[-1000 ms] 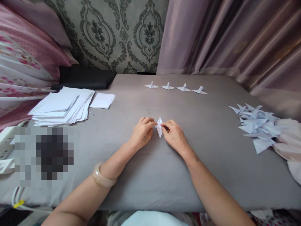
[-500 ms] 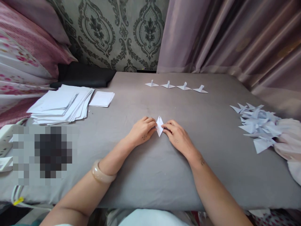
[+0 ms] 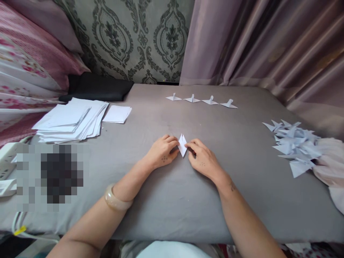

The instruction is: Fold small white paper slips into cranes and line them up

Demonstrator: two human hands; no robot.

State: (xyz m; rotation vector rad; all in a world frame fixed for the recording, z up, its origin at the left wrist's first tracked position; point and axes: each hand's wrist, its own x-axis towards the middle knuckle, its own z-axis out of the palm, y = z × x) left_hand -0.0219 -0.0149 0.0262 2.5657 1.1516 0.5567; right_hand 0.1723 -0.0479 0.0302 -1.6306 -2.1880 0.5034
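A small white folded paper, diamond-shaped with a slit at its far point, lies between my hands at the middle of the table. My left hand grips its left corner, fingers bent together. From the other side, my right hand has its fingertips on the right edge, with the thumb curled just below. Farther back, several folded paper cranes sit in a row, their wings spread.
Loose white paper sheets are stacked at the left, beside a smaller stack of paper squares. More folded paper pieces are heaped at the right. A power strip is at the left edge, and a black cloth lies behind the sheets.
My right thumb has drawn back a little from the paper's lower right edge. The left hand keeps its grip, and the view has shifted slightly.
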